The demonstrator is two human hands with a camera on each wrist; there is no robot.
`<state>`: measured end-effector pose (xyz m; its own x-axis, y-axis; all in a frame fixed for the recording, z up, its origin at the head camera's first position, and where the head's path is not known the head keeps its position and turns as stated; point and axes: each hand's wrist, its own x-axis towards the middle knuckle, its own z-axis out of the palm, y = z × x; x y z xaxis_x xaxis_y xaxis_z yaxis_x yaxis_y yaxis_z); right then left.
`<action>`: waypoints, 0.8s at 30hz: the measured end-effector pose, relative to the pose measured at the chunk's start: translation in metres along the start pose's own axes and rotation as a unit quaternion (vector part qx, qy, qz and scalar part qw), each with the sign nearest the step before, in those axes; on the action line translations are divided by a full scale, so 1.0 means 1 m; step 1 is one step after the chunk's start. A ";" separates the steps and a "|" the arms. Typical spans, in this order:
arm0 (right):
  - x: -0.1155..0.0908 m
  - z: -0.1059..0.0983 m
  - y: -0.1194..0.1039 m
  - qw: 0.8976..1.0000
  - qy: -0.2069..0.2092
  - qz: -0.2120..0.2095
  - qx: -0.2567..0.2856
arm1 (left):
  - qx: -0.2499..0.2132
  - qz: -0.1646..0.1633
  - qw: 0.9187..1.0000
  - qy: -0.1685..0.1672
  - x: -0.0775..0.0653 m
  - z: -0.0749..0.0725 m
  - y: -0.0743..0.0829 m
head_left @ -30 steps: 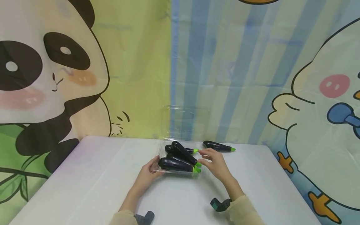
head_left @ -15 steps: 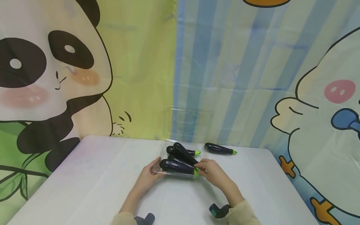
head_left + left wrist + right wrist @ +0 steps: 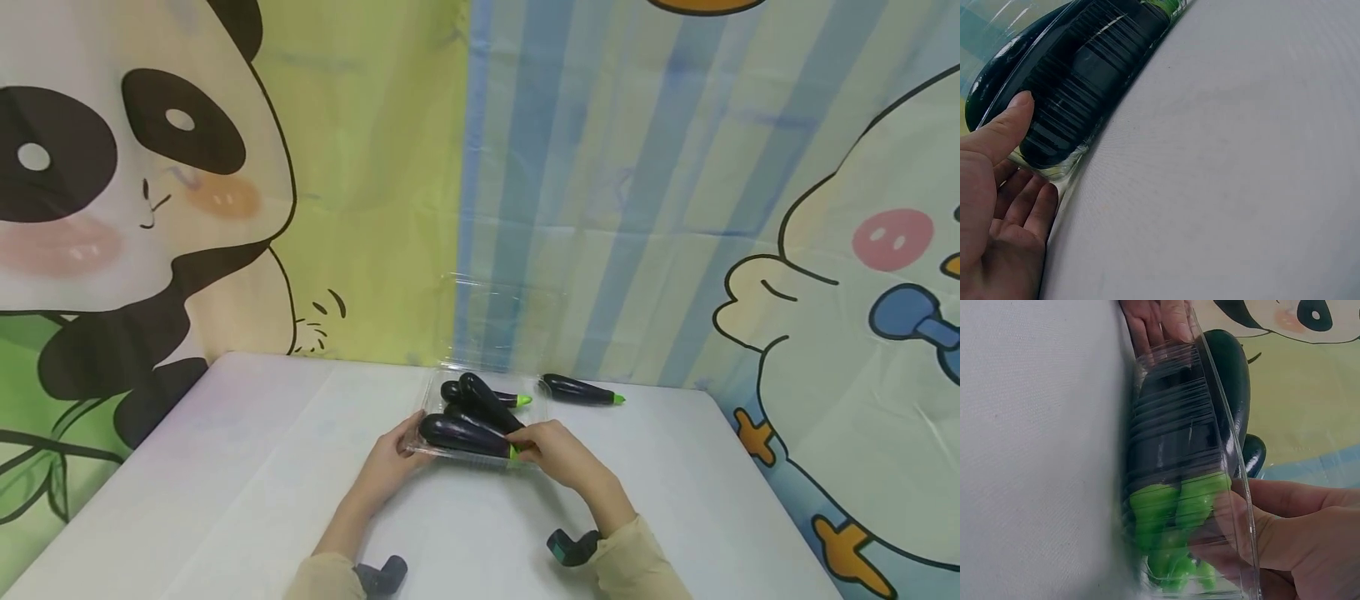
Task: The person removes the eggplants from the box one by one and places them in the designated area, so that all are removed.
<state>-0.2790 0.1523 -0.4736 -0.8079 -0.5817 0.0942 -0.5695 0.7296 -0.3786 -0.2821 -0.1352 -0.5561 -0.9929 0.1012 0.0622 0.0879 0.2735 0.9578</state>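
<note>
Inward on my feed went the right hand point(image 3: 558, 454), pinching one eggplant point(image 3: 1200, 444); the left hand point(image 3: 393, 458) gripped the box point(image 3: 468, 458). Four were in, the last eggplant point(image 3: 581, 390) out, lid point(image 3: 502, 321) raised.

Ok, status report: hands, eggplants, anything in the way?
Left hand grips clear container. Right hand reaches in, seemingly pinching a green stem end. Four eggplants visible inside, one on table. Open lid stands behind; no obstruction seen.
</note>
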 end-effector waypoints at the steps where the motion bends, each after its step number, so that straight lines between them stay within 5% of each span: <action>1: 0.000 0.000 0.000 1.000 -0.001 0.000 0.001 | 0.000 0.001 1.000 -0.001 0.000 0.000 0.000; 24: 0.009 0.007 0.000 0.999 -0.011 0.026 -0.035 | -0.025 0.014 1.000 -0.007 0.000 0.000 0.001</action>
<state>-0.2855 0.1448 -0.4790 -0.8336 -0.5496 0.0555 -0.5367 0.7820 -0.3169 -0.2821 -0.1346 -0.5550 -0.9888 0.1222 0.0856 0.1112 0.2214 0.9688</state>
